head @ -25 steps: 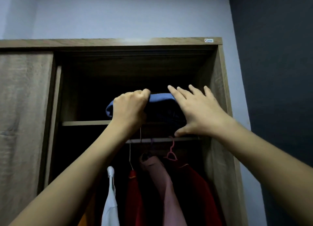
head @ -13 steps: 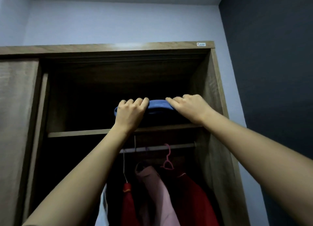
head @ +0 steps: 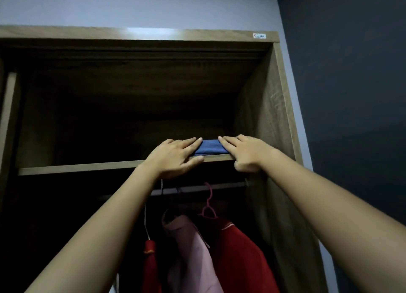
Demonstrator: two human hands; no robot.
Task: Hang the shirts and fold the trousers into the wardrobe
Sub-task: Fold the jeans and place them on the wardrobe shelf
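Folded blue trousers lie flat on the wardrobe's upper shelf, close to the right side wall. My left hand rests flat on their left end, fingers stretched out and thumb at the shelf's front edge. My right hand lies flat on their right end, its thumb below the shelf edge. Neither hand is closed around the cloth. Most of the trousers are hidden under my hands.
Below the shelf runs a metal rail. On it hang a red shirt, a pink shirt, another red garment and a pink hanger. A sliding door covers the wardrobe's left side. A dark wall stands at right.
Both hands carried the gripped blue trousers up and forward onto the upper shelf. The fingers have since flattened out on top, and the camera has tilted upward and moved closer.
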